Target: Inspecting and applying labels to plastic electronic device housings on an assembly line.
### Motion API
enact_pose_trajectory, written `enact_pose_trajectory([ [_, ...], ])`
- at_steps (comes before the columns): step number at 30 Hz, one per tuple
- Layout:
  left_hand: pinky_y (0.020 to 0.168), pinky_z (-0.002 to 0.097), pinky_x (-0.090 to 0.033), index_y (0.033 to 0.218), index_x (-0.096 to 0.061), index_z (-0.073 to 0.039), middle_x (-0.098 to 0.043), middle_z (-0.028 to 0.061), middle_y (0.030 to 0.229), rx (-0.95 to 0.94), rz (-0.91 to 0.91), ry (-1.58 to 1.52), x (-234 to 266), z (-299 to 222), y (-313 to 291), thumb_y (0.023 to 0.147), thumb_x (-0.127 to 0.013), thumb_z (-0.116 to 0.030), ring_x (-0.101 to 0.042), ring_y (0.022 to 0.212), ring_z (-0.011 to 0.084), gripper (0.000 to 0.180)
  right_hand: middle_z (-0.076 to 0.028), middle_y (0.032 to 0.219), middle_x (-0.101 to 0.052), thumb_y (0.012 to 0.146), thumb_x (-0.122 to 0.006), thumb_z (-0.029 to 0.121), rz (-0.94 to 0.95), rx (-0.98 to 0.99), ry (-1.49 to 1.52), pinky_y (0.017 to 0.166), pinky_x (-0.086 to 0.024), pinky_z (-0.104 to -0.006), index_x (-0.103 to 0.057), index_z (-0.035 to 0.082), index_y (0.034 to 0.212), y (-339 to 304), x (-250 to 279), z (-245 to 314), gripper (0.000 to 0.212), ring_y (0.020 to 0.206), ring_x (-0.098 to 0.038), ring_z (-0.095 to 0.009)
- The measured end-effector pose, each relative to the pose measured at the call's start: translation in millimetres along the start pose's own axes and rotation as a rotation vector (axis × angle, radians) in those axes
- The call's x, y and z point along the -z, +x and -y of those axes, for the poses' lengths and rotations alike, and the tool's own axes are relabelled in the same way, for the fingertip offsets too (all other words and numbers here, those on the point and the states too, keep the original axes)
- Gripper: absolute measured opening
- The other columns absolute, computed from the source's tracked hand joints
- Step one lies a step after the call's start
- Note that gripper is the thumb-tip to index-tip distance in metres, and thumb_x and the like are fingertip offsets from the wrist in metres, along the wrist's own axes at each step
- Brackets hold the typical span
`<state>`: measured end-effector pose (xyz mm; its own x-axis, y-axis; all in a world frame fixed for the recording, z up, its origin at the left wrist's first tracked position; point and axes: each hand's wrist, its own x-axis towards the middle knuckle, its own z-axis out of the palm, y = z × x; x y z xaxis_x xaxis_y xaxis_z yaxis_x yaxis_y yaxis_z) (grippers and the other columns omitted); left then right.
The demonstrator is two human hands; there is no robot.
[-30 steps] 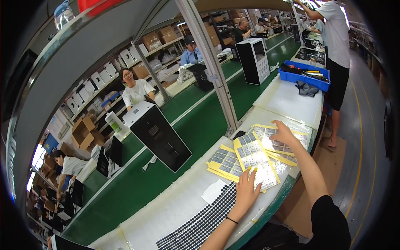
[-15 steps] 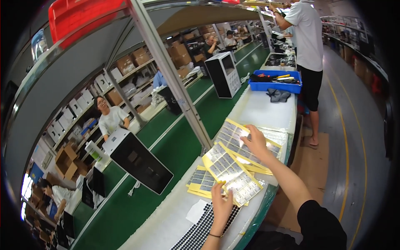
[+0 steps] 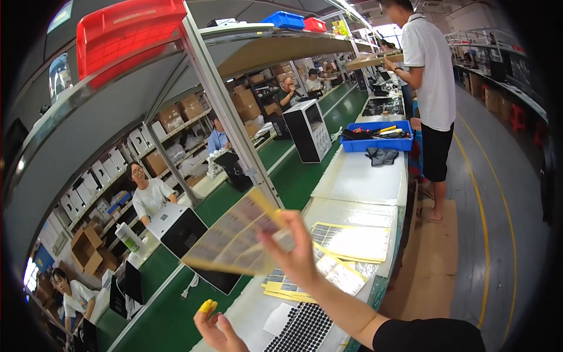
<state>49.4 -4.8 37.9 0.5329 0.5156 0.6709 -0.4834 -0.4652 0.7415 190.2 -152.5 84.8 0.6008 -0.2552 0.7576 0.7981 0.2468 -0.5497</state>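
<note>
A yellow-edged sheet of printed labels is lifted off the bench, pinched at one edge by my right hand; it is somewhat blurred. My left hand is low and to the left, fingers apart and holding nothing, with a yellow cover on one fingertip. Beneath my right forearm more label sheets lie overlapped on the white padded bench. A separate group of label sheets lies just beyond them. Between my hands and the bench edge is a sheet of round black pads, beside a white paper scrap.
A metal post rises beside the bench. Black-and-white computer cases stand on the green conveyor. Farther along are a blue tool bin and grey gloves. A co-worker stands at the bench's far right.
My right hand has picked up a label sheet and carried it left above the conveyor. My left hand has let go of the sheets and moved down and left. The view has shifted upward.
</note>
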Motion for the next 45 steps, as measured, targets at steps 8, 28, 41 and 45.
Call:
enact_pose_trajectory([
  [8,0.092,0.0311,-0.043,0.133,-0.039,0.000,-0.052,0.0131,0.124,-0.002,0.030,-0.062,20.4,-22.8,-3.1,0.089,-0.064,-0.024,-0.052,0.112,0.0213,0.056,-0.007,0.104,-0.059,0.087,-0.065,0.013,0.273,-0.359,0.400,0.087,-0.045,-0.0272,-0.044,0.003,0.116,-48.7,-36.2,28.1,0.037,0.100,-0.056,-0.012],
  [28,0.075,0.0253,-0.044,0.096,-0.063,0.002,-0.065,0.0059,0.093,0.264,0.164,-0.150,52.5,5.8,-3.5,0.083,-0.066,-0.004,-0.058,0.085,0.0134,0.015,-0.012,0.111,-0.059,0.094,-0.053,0.014,0.483,-0.591,0.634,0.089,-0.042,-0.0263,-0.039,-0.001,0.122,-43.8,-40.8,30.2,0.035,0.102,-0.055,-0.012],
  [41,0.067,0.0229,-0.042,0.089,-0.064,0.003,-0.063,0.0028,0.081,0.273,0.148,-0.214,50.9,-13.1,-5.3,0.088,-0.063,-0.010,-0.054,0.075,0.0083,0.013,-0.012,0.097,-0.065,0.090,-0.053,0.005,0.425,-0.570,0.550,0.081,-0.045,-0.0219,-0.028,0.000,0.135,-50.2,-46.7,36.3,0.052,0.090,-0.060,-0.009],
  [45,0.063,0.0206,-0.039,0.090,-0.064,0.002,-0.061,-0.0001,0.080,0.269,0.125,-0.303,52.4,-10.7,-8.3,0.091,-0.060,-0.015,-0.050,0.070,0.0061,0.017,-0.012,0.090,-0.067,0.088,-0.054,0.004,0.450,-0.582,0.486,0.075,-0.046,-0.0199,-0.021,0.002,0.142,-48.5,-43.6,35.5,0.063,0.082,-0.062,-0.008],
])
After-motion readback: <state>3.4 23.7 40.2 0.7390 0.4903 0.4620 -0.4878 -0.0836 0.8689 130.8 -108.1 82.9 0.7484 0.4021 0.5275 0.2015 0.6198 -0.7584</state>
